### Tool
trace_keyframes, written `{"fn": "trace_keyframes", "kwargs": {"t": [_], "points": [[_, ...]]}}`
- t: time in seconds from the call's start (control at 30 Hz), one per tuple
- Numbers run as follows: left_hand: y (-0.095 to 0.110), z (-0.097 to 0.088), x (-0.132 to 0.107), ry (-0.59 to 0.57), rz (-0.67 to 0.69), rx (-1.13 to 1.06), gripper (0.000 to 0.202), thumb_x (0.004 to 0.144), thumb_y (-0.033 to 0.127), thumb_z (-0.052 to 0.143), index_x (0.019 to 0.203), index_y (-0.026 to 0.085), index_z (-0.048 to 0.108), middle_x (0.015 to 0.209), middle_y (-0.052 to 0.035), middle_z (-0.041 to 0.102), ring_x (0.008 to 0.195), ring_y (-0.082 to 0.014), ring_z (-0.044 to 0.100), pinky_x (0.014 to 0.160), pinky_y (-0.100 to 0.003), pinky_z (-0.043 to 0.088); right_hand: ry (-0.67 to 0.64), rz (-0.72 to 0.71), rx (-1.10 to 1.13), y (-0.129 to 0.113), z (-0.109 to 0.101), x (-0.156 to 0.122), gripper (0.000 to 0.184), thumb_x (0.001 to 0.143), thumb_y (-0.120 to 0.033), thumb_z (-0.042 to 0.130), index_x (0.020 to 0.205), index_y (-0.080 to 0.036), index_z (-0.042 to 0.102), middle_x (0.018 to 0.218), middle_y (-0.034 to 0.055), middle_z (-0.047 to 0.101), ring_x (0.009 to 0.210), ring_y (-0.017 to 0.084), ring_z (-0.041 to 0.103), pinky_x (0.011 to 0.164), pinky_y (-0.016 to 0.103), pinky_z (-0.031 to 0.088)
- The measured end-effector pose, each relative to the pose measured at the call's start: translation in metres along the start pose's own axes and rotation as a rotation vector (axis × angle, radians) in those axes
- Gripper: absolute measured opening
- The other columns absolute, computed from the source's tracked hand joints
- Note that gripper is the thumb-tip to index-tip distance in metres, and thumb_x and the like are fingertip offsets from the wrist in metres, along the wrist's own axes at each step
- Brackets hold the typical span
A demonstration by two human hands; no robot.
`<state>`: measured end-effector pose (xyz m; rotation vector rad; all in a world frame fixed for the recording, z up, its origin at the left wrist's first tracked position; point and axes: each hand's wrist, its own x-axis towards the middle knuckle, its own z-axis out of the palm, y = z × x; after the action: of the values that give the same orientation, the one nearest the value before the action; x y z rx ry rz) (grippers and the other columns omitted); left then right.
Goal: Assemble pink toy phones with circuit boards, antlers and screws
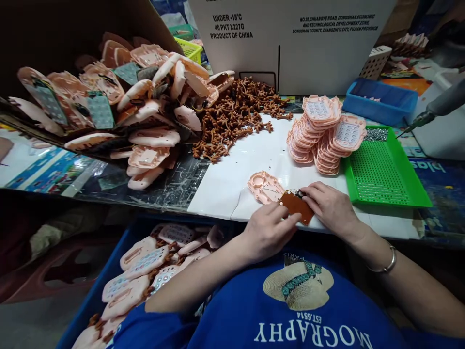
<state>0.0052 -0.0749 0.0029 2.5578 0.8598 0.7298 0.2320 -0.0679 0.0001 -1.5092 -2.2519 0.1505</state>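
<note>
Flat, brown, rectangular board (297, 208): held between both hands at the near edge of the white-sheeted desk (218, 191), tilted, probably so that its far corner can be reached. Pale pink plastic half-shell (262, 188): laid hollow side up just beyond the board, probably placed close because of the fine wires seen between them; whether these are joined to both cannot be told.

Pink keypad faceplates (319, 140): stacked beyond the right hand, apparently for easy reach. Green perforated plastic tray (417, 186): set beside the stacks, small silvery metal pieces (376, 134) being gathered at its far end, seemingly against scattering. Small brown plastic parts (236, 114): heaped beyond the shell.

Grip, left hand (272, 227): nearly closed, the board's left side being pinched by thumb and forefinger, other fingers loosely spread. Grip, right hand (329, 206): closed to a fingertip pinch about a small black component (299, 193) at the board's far corner.
</note>
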Motion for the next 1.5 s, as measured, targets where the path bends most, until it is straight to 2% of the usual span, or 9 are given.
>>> {"fn": "trace_keyframes", "kwargs": {"t": [0.17,0.4,0.53,0.7,0.8,0.97,1.27,1.37,1.5], "points": [[0.011,0.018,0.014,-0.146,0.044,0.148,0.035,0.094,0.019,0.044,0.121,0.019,0.066,0.080,-0.0093,0.062,0.077,-0.0235,0.056,0.074,-0.037,0.047,-0.064,0.007,-0.016,0.004,0.001,0.009,0.022,0.099,-0.029,0.052,0.106,-0.019,0.070,0.099,0.0081,0.071,0.086,0.021,0.067,0.072,0.032,0.049],[0.008,0.017,0.009,-0.225,-0.010,0.191,0.037,0.091,0.014,0.045,0.119,0.019,0.068,0.072,-0.0069,0.063,0.063,-0.0202,0.057,0.059,-0.030,0.039,-0.029,0.113,0.232,0.008,-0.002,0.009,0.015,0.095,-0.027,0.055,0.093,-0.018,0.067,0.093,0.0076,0.070,0.086,0.021,0.065,0.078,0.035,0.048],[0.002,0.010,-0.005,-0.102,-0.171,-0.136,0.029,0.089,0.017,0.052,0.112,0.023,0.069,0.070,-0.0039,0.063,0.059,-0.0166,0.056,0.058,-0.028,0.040,-0.048,0.312,0.658,0.006,-0.007,0.005,0.018,0.090,-0.036,0.060,0.094,-0.019,0.066,0.089,0.0047,0.070,0.081,0.018,0.065,0.076,0.033,0.052],[0.005,-0.006,-0.023,0.086,-0.596,-0.691,0.017,0.094,0.039,0.060,0.095,0.022,0.060,0.079,-0.0022,0.065,0.062,-0.0143,0.060,0.059,-0.026,0.047,-0.263,0.616,1.366,-0.012,-0.007,-0.002,0.037,0.081,-0.051,0.073,0.094,-0.019,0.058,0.078,0.0004,0.072,0.068,0.014,0.069,0.069,0.030,0.057],[0.009,-0.014,-0.026,0.074,-0.783,-0.959,0.029,0.091,0.048,0.064,0.091,0.021,0.053,0.094,-0.0054,0.070,0.073,-0.0167,0.068,0.061,-0.026,0.053,-0.230,0.660,1.588,-0.027,-0.001,-0.003,0.039,0.077,-0.049,0.079,0.091,-0.019,0.057,0.086,0.0010,0.073,0.076,0.014,0.073,0.071,0.028,0.058],[0.011,-0.014,-0.027,0.162,-0.877,-1.205,0.038,0.077,0.041,0.082,0.090,0.021,0.053,0.093,-0.0030,0.070,0.085,-0.0169,0.070,0.071,-0.026,0.057,-0.266,0.628,1.761,-0.049,0.003,0.000,0.040,0.078,-0.049,0.080,0.092,-0.018,0.059,0.092,0.0033,0.074,0.084,0.013,0.073,0.077,0.026,0.058],[0.020,-0.019,-0.037,0.375,-1.001,-1.646,0.047,0.068,0.021,0.088,0.105,0.022,0.059,0.095,-0.0002,0.070,0.079,-0.0121,0.068,0.069,-0.021,0.054,-0.393,0.528,1.617,-0.052,-0.009,-0.012,0.027,0.089,-0.045,0.070,0.097,-0.021,0.060,0.097,0.0006,0.071,0.095,0.015,0.072,0.095,0.034,0.056],[0.017,-0.024,-0.042,0.404,-1.038,-1.642,0.056,0.066,0.020,0.088,0.115,0.023,0.060,0.099,-0.0031,0.072,0.084,-0.0154,0.070,0.072,-0.023,0.053,-0.431,0.341,1.356,-0.045,-0.017,-0.007,0.021,0.096,-0.042,0.059,0.103,-0.022,0.060,0.103,0.0040,0.072,0.100,0.017,0.070,0.097,0.038,0.055],[0.011,-0.029,-0.047,0.500,-1.092,-1.532,0.052,0.062,0.019,0.087,0.109,0.021,0.064,0.091,-0.0010,0.072,0.081,-0.0141,0.067,0.070,-0.022,0.051,-0.213,-0.084,0.754,-0.026,-0.027,0.023,0.015,0.099,-0.032,0.050,0.105,-0.022,0.061,0.105,0.0069,0.069,0.097,0.018,0.066,0.091,0.036,0.054]]}}
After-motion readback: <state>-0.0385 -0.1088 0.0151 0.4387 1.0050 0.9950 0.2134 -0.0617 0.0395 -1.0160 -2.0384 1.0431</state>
